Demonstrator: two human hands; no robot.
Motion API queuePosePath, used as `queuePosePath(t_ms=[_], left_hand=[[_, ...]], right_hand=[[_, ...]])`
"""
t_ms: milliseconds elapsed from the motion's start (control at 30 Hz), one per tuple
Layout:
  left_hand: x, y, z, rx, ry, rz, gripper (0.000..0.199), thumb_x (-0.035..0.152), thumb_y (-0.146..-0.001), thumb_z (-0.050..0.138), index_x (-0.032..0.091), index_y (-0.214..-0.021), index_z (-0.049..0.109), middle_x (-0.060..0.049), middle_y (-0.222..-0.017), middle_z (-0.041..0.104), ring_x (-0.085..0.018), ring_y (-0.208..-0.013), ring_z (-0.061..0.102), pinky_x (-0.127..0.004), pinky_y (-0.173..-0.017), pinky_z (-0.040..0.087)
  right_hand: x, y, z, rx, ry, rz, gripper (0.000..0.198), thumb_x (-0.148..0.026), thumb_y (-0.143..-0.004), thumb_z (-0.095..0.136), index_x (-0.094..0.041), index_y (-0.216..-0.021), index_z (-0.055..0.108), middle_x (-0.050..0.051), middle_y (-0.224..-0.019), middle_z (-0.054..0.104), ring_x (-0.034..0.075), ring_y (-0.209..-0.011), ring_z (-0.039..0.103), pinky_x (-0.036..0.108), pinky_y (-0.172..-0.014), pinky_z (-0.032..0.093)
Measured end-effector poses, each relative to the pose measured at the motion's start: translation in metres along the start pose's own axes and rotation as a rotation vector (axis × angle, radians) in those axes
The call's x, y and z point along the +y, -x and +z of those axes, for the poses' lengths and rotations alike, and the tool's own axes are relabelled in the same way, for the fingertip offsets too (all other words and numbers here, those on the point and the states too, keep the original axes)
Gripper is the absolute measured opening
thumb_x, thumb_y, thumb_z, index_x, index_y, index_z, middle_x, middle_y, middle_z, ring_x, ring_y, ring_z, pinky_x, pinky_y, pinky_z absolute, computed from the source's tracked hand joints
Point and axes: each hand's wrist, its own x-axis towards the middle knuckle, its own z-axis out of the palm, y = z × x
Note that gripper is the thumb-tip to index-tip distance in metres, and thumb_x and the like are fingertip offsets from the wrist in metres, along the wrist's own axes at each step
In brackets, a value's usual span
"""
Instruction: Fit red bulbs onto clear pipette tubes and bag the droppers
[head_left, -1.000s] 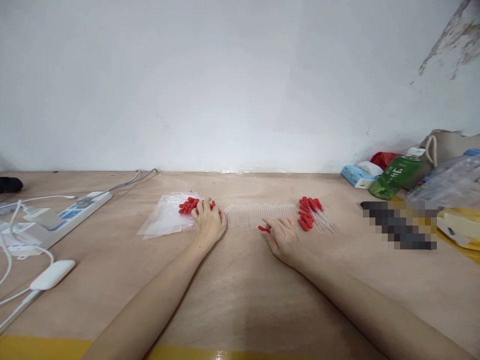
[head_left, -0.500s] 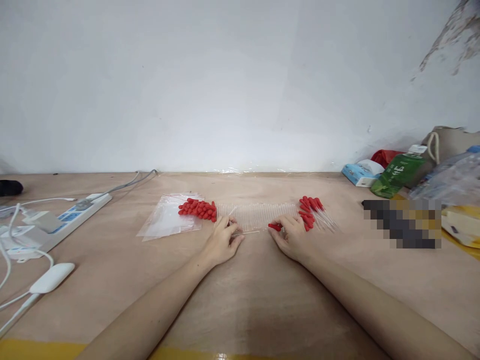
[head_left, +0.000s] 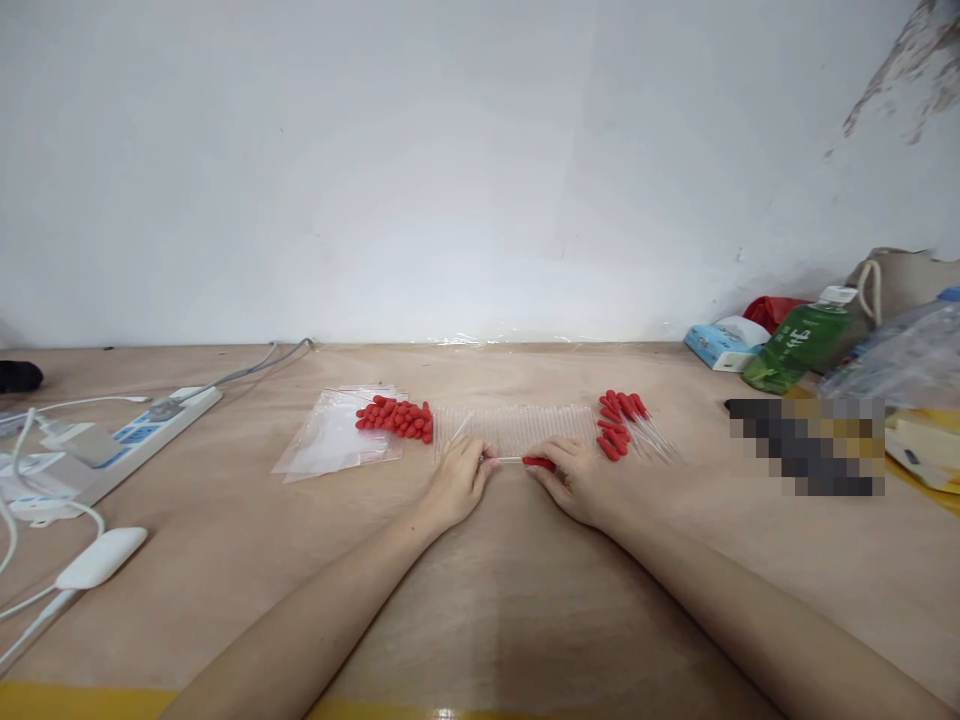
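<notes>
Low over the table, my left hand [head_left: 461,482] is closed on a thin glass dropper tube [head_left: 511,460], whose bare end points right. Facing it, my right hand [head_left: 571,480] pinches a red rubber bulb [head_left: 538,463]; the tube's tip is at or very near the bulb's mouth, and I cannot tell whether it is inside. Behind both hands lies a row of clear glass tubes [head_left: 517,428]. A heap of red bulbs [head_left: 395,418] sits left of the row. To the right are droppers with red bulbs fitted [head_left: 634,407] and several loose bulbs [head_left: 612,440].
Clear plastic bags [head_left: 330,440] lie beside the bulb heap. On the left stand a power strip [head_left: 161,430] and a white adapter [head_left: 101,558] with cables. At the right are a tissue pack [head_left: 720,345], a green bottle [head_left: 801,345] and a blurred dark object [head_left: 806,447].
My left hand has taken the glass tube up from beside it and shifted right. My right hand has brought the red bulb slightly left, to the tube's tip.
</notes>
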Motion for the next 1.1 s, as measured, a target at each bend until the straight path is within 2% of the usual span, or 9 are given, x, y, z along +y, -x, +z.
queuePosePath(t_ms=[167, 400, 667, 900, 1100], left_hand=[[0.0, 0.0, 0.0, -0.009, 0.011, 0.02, 0.01, 0.023, -0.087, 0.042, 0.017, -0.084, 0.049, -0.002, -0.08, 0.057, -0.017, -0.078, 0.051, -0.03, -0.072, 0.039], [0.003, 0.002, -0.004, -0.035, 0.094, 0.099, 0.015, 0.023, -0.09, 0.038, 0.017, -0.084, 0.051, -0.003, -0.079, 0.055, -0.014, -0.074, 0.052, -0.026, -0.068, 0.041], [-0.001, 0.004, -0.001, -0.068, 0.121, 0.178, 0.019, 0.02, -0.089, 0.036, 0.017, -0.081, 0.053, -0.004, -0.078, 0.057, -0.014, -0.072, 0.053, -0.024, -0.067, 0.042], [-0.001, 0.004, -0.002, -0.1, 0.049, 0.229, 0.022, 0.014, -0.088, 0.033, 0.017, -0.079, 0.053, -0.004, -0.076, 0.056, -0.014, -0.071, 0.052, -0.024, -0.065, 0.041], [0.002, 0.005, 0.002, -0.084, -0.007, 0.21, 0.021, 0.014, -0.088, 0.033, 0.017, -0.077, 0.051, -0.003, -0.073, 0.054, -0.013, -0.068, 0.05, -0.023, -0.063, 0.04]], right_hand=[[-0.006, -0.002, -0.005, -0.009, -0.058, -0.002, 0.012, -0.023, -0.085, 0.046, -0.02, -0.087, 0.058, 0.004, -0.081, 0.063, 0.015, -0.075, 0.057, 0.031, -0.07, 0.043], [-0.009, -0.003, -0.008, -0.02, -0.157, -0.015, 0.016, -0.022, -0.086, 0.044, -0.019, -0.096, 0.057, 0.006, -0.084, 0.061, 0.014, -0.077, 0.057, 0.027, -0.068, 0.047], [-0.005, -0.001, -0.006, -0.02, -0.193, -0.07, 0.018, -0.023, -0.088, 0.041, -0.019, -0.092, 0.058, 0.005, -0.082, 0.062, 0.013, -0.075, 0.057, 0.027, -0.066, 0.049], [-0.011, -0.002, -0.01, -0.029, -0.097, -0.122, 0.015, -0.022, -0.086, 0.044, -0.02, -0.09, 0.059, 0.004, -0.08, 0.063, 0.012, -0.072, 0.058, 0.025, -0.064, 0.048], [-0.015, -0.005, -0.011, -0.041, -0.043, -0.128, 0.015, -0.021, -0.086, 0.044, -0.019, -0.087, 0.059, 0.004, -0.079, 0.063, 0.013, -0.071, 0.058, 0.025, -0.062, 0.048]])
